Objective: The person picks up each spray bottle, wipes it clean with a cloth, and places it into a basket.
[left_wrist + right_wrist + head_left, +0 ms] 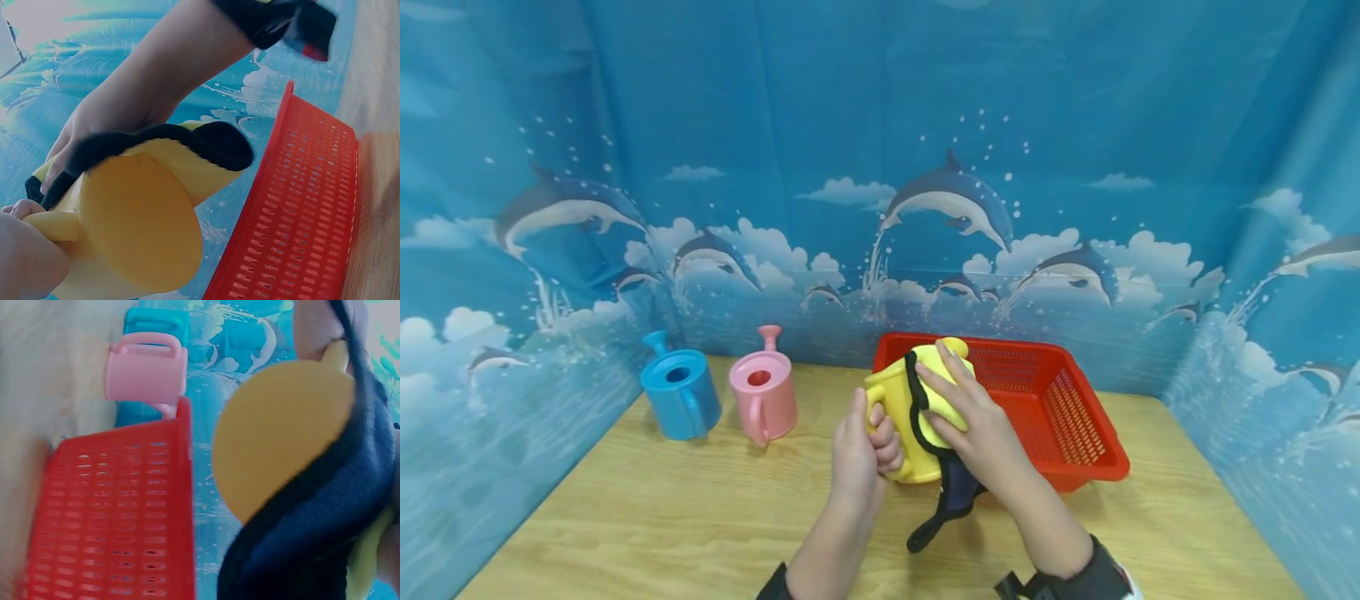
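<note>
A yellow watering can (891, 417) is held up, tilted, in front of the basket, its flat base (140, 222) facing the left wrist camera. My left hand (861, 454) grips its handle, fingers curled round it. My right hand (973, 417) presses a yellow cloth (942, 400) against the can's side, its fingers spread and fairly straight. Black edging runs round the cloth, and its dark blue underside (312, 506) shows in the right wrist view. One dark corner with a loop (925, 533) dangles below the can. The cloth hides much of the can's right part.
A red perforated basket (1097, 433) stands on the wooden table (662, 517) behind and right of the hands. To the left are a blue watering can (681, 400) and a pink watering can (775, 404). A dolphin-print curtain (820, 125) encloses the back and sides.
</note>
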Motion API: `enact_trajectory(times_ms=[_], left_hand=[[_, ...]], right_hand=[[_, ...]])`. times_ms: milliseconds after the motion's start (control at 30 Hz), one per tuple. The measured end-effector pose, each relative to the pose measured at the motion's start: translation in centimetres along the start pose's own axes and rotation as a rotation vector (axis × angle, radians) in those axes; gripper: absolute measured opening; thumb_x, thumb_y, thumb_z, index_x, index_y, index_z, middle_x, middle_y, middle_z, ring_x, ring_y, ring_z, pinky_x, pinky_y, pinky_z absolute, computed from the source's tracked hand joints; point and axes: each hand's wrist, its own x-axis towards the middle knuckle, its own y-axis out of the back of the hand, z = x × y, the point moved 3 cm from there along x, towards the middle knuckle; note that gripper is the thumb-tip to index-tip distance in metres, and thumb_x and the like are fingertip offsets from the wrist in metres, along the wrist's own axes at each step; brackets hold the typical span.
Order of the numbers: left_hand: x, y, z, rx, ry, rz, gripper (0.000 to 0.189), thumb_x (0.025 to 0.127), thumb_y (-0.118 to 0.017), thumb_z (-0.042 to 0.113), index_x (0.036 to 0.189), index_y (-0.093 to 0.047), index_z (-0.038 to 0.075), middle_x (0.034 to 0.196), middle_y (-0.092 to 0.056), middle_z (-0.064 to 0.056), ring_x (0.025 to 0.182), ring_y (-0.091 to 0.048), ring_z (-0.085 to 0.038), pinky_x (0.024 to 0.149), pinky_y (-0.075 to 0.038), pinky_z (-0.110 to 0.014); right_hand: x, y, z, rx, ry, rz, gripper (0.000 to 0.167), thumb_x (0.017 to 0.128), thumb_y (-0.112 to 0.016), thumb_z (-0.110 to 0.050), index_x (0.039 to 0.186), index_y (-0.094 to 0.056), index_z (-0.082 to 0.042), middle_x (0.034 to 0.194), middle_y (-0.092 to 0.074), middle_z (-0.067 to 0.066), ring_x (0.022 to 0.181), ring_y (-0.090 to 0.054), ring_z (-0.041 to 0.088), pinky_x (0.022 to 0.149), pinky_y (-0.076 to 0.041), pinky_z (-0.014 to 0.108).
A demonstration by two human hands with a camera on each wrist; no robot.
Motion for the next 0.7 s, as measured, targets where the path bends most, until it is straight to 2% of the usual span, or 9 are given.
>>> enact_trajectory(times_ms=[67, 167, 300, 433, 567, 633, 700], left_hand=[[0.0, -0.1, 0.0, -0.008, 0.013, 0.009, 0.047, 0.106, -0.028, 0.040, 0.065, -0.031, 0.016, 0.048, -0.024, 0.009, 0.039, -0.023, -0.001, 0.042, -0.019, -0.017], [0.0, -0.1, 0.0, -0.026, 0.026, 0.022, 0.047, 0.106, -0.027, 0.039, 0.065, -0.031, 0.016, 0.048, -0.024, 0.010, 0.039, -0.023, 0.000, 0.042, -0.018, -0.016], [0.1, 0.1, 0.5, -0.061, 0.021, 0.046, 0.048, 0.105, -0.028, 0.042, 0.065, -0.030, 0.017, 0.048, -0.023, 0.010, 0.038, -0.023, 0.001, 0.041, -0.017, -0.015], [0.1, 0.3, 1.0, -0.065, 0.008, 0.067, 0.047, 0.105, -0.028, 0.042, 0.066, -0.030, 0.016, 0.048, -0.022, 0.009, 0.038, -0.022, 0.000, 0.041, -0.017, -0.016], [0.2, 0.5, 1.1, -0.077, 0.010, 0.073, 0.047, 0.106, -0.026, 0.040, 0.066, -0.031, 0.017, 0.048, -0.023, 0.010, 0.038, -0.023, 0.001, 0.041, -0.017, -0.015], [0.2, 0.5, 1.2, -0.091, 0.010, 0.077, 0.047, 0.106, -0.025, 0.041, 0.066, -0.031, 0.017, 0.048, -0.024, 0.010, 0.038, -0.024, 0.001, 0.041, -0.017, -0.015], [0.3, 0.6, 1.2, -0.101, 0.009, 0.078, 0.046, 0.105, -0.026, 0.042, 0.066, -0.032, 0.018, 0.048, -0.024, 0.010, 0.038, -0.025, 0.002, 0.041, -0.017, -0.015]], right_hand=[[0.4, 0.1, 0.0, 0.000, -0.018, -0.007, 0.065, 0.083, -0.075, -0.014, 0.142, -0.048, -0.025, 0.155, -0.034, 0.006, 0.137, -0.040, 0.032, 0.066, -0.055, 0.030], [0.4, 0.3, -0.1, -0.014, -0.016, -0.015, 0.064, 0.083, -0.076, -0.015, 0.140, -0.050, -0.023, 0.154, -0.037, 0.007, 0.136, -0.041, 0.035, 0.068, -0.057, 0.032], [-0.2, 0.3, -0.4, -0.024, 0.041, -0.028, 0.065, 0.080, -0.078, -0.014, 0.139, -0.052, -0.023, 0.154, -0.036, 0.007, 0.135, -0.041, 0.040, 0.082, -0.056, 0.043], [-1.1, 0.1, -0.6, -0.016, 0.107, -0.026, 0.070, 0.076, -0.080, -0.010, 0.138, -0.052, -0.024, 0.156, -0.033, 0.003, 0.132, -0.043, 0.045, 0.082, -0.056, 0.043], [-2.4, 0.2, -0.6, -0.012, 0.137, -0.028, 0.074, 0.074, -0.080, -0.008, 0.139, -0.051, -0.026, 0.156, -0.033, 0.000, 0.131, -0.045, 0.044, 0.077, -0.058, 0.041], [-3.1, 0.4, -0.5, 0.003, 0.148, -0.038, 0.065, 0.081, -0.076, -0.015, 0.139, -0.051, -0.026, 0.156, -0.034, 0.001, 0.133, -0.043, 0.041, 0.078, -0.058, 0.041], [-3.7, 0.6, -0.5, 0.015, 0.161, -0.048, 0.051, 0.090, -0.067, -0.028, 0.139, -0.051, -0.025, 0.155, -0.035, 0.001, 0.138, -0.040, 0.034, 0.078, -0.058, 0.042]])
